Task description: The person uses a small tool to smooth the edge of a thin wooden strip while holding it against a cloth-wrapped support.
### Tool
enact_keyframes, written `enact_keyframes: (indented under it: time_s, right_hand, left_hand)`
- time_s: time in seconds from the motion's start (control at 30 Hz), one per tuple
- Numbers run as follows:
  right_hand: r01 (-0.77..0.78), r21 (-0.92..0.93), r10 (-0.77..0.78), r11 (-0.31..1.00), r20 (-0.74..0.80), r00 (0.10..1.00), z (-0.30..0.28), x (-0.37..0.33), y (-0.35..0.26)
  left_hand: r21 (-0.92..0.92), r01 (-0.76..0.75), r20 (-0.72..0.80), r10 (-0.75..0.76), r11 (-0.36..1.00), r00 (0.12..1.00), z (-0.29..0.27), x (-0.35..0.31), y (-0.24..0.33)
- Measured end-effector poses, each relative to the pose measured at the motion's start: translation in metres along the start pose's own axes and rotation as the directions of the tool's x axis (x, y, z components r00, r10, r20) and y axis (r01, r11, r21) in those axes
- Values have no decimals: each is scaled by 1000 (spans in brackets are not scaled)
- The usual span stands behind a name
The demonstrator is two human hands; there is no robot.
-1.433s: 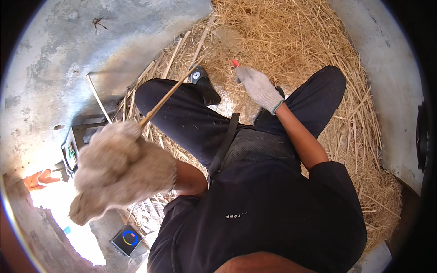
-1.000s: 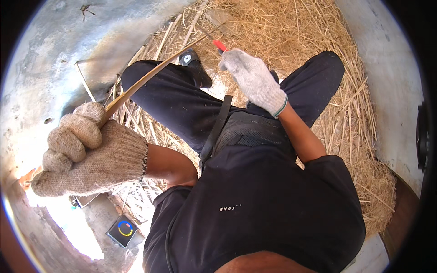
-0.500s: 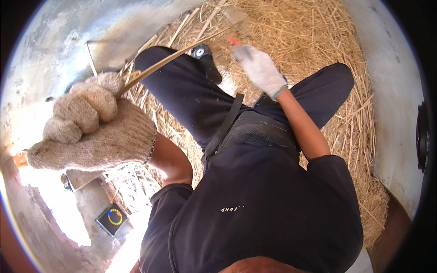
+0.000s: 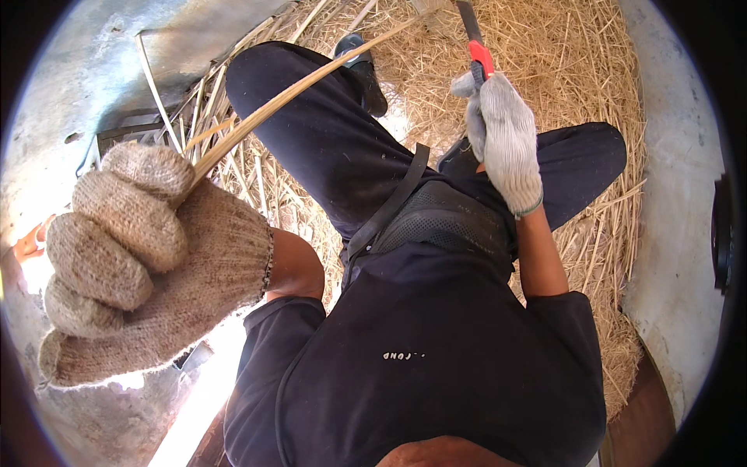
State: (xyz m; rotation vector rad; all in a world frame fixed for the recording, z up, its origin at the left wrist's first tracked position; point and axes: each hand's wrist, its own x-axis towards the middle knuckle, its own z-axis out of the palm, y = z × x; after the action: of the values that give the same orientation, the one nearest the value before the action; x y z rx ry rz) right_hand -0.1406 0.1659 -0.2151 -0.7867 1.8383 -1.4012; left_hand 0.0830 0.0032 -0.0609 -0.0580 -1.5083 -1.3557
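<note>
My left hand (image 4: 156, 233), in a worn brown knitted glove, is closed around the thick end of a long tan split strip, bamboo-like (image 4: 299, 87). The strip slants up and away over my left leg, and its thin far end reaches the straw. On the right, my right hand (image 4: 506, 144) wears a whitish knitted glove. It grips a knife (image 4: 470, 22) by its red and black handle, blade pointing away from me. The blade's tip is cut off by the picture's top edge. Knife and strip are apart.
Straw and thin shavings (image 4: 560, 70) cover the floor around my bent legs. A pale wall (image 4: 673, 140) curves up on the right, another at upper left. Loose strips (image 4: 156, 86) lean near the left wall. A dark shoe (image 4: 366, 78) lies beyond my left leg.
My right hand has swung right and back toward me, and the knife's blade now shows clearly. My left hand has come slightly lower, still holding the strip.
</note>
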Motion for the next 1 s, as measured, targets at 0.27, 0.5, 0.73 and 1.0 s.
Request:
enact_keyframes:
  time_s: [0.27,0.5,0.73,1.0]
  right_hand:
    - [463,-138,-450,875,117,885,52,30,16]
    - [371,-615,-310,696,208,928,65,65,34]
    - [69,-725,9,685,103,995,-2,93,117]
    - [232,-100,-209,968,194,958,50,26,12]
  left_hand:
    - [57,65,92,-70,996,993,21,3,-1]
    - [21,-195,-179,195,981,964,16,0,-14]
    - [-30,-272,-132,266,962,955,23,-8,-28]
    - [27,-308,-567,269,951,779,41,4,-31]
